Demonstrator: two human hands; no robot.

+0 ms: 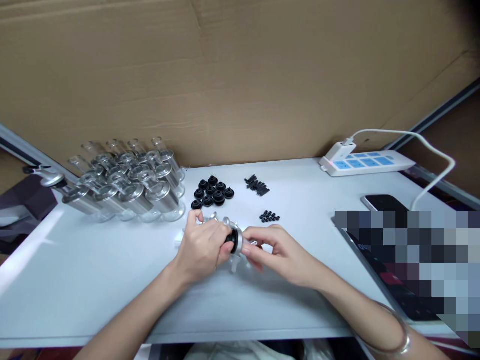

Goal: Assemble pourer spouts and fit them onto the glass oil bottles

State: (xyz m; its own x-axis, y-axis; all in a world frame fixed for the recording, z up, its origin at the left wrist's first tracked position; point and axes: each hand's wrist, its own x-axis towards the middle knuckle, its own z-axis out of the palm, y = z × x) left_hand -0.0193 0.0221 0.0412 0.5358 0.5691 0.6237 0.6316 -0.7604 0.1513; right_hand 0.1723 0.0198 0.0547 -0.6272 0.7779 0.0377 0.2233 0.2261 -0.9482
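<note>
Evidently the left hand (204, 245) has its fingers clamped around the black end of a black-and-silver piece (239, 241), hiding much of that end, while the right hand (279, 252) pinches the silver end between thumb and fingertips, which cover its exact shape. The piece sits between the two sets of fingers, just above the table (112, 295). Under and just beyond the fingers lie shiny silver parts (234, 265), so blurred and covered by the hands that their number cannot be told. Just past the left knuckles stands a cluster of ribbed black stoppers (212, 192); farther beyond the right fingertips lie thin black strips (257, 186), overlapping too much to count, and nearer them small black rings (269, 216). Left of the left fingers, clear bottles (138, 197) with silver bands crowd together, the rear ones partly hidden. Well to the right of the right fingers, pixelation covers part of a dark-screened device (390, 272).
</note>
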